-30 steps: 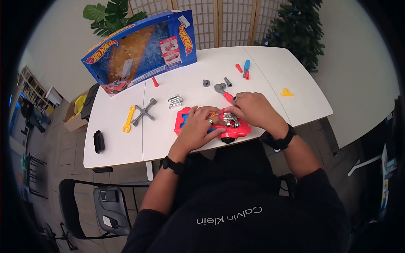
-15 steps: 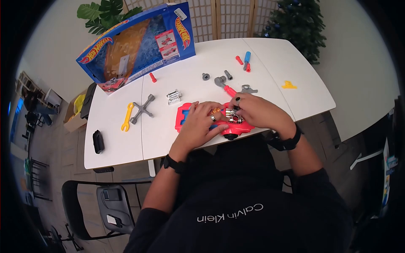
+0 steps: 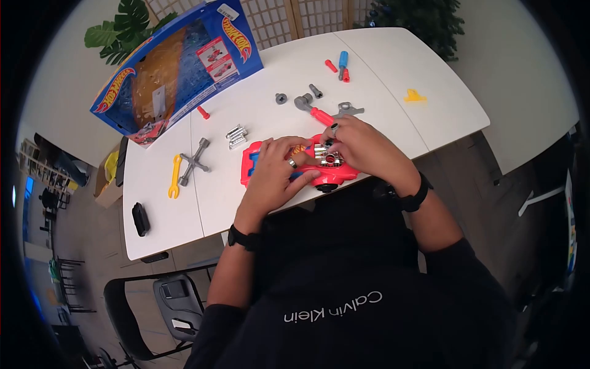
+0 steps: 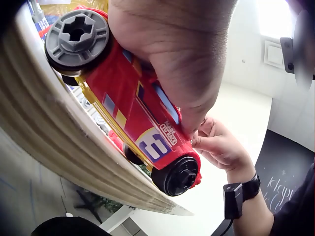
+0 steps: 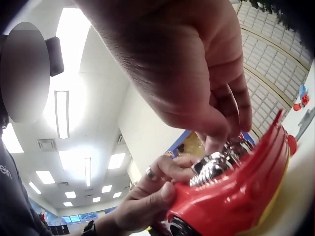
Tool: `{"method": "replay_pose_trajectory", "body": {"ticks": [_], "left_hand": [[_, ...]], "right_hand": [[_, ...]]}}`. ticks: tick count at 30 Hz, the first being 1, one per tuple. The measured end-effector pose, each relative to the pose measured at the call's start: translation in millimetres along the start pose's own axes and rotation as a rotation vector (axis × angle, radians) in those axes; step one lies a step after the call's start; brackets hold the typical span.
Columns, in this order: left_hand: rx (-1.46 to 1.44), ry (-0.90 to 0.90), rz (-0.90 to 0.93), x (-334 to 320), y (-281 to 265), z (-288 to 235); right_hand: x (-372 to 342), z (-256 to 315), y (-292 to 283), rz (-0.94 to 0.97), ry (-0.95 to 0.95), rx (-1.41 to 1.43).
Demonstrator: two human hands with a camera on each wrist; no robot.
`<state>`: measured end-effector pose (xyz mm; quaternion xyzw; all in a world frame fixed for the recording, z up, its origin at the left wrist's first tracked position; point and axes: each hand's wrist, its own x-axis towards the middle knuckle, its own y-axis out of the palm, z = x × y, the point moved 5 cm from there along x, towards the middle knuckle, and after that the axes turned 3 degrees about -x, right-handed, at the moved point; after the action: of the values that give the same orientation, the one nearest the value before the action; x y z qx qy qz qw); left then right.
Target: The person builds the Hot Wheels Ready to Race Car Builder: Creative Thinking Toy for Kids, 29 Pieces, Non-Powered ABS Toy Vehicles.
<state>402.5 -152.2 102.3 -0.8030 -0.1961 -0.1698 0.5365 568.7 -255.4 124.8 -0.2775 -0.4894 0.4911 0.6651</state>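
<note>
Head view: cannot see middle of red toy car, covered by left fingers. Cannot tell contact from gap between red handle and right fingers. Cannot read small print on blue box. Get only lower parts of leafy plant and dark tree, cut off by top edge.

Left wrist view: cannot see ends of right fingers, hidden behind left fingers.

Right wrist view: cannot tell grip from mere touch at silver engine, ends of right fingers hidden. Get only part of wheel at bottom edge. Cannot sort red and blue pieces at right edge: blurred.
</note>
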Motion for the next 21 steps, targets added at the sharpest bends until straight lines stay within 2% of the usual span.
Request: {"method": "replay_pose_trajectory", "body": {"ticks": [2, 4, 8, 12, 16, 18, 19, 20, 21], "left_hand": [[-0.021, -0.009, 0.011, 0, 1, -2], [-0.023, 0.000, 0.009, 1, 2, 0], [-0.030, 0.005, -0.007, 0, 2, 1], [-0.073, -0.025, -0.017, 0, 1, 0], [-0.020, 0.029, -0.010, 1, 0, -1], [-0.014, 0.037, -0.020, -2, -2, -3], [-0.022, 0.031, -0.009, -2, -2, -3], [-0.031, 0.024, -0.003, -1, -2, -3], [-0.020, 0.038, -0.016, -1, -2, -2]], "right_hand": [[-2, 4, 1, -0.053, 0.001, 0.013], [-3, 8, 2, -0.044, 0.123, -0.030], [-9, 31, 4, -0.205, 0.087, -0.155], [-2, 42, 5, -0.095, 0.151, -0.375], [3, 36, 14, -0.079, 0.161, -0.531], [9, 6, 9, -0.054, -0.026, -0.262], [27, -23, -2, 0.347, 0.120, 0.178], [41, -43, -13, 0.529, 0.083, 0.271], [53, -73, -14, 0.588, 0.295, 0.432]]}}
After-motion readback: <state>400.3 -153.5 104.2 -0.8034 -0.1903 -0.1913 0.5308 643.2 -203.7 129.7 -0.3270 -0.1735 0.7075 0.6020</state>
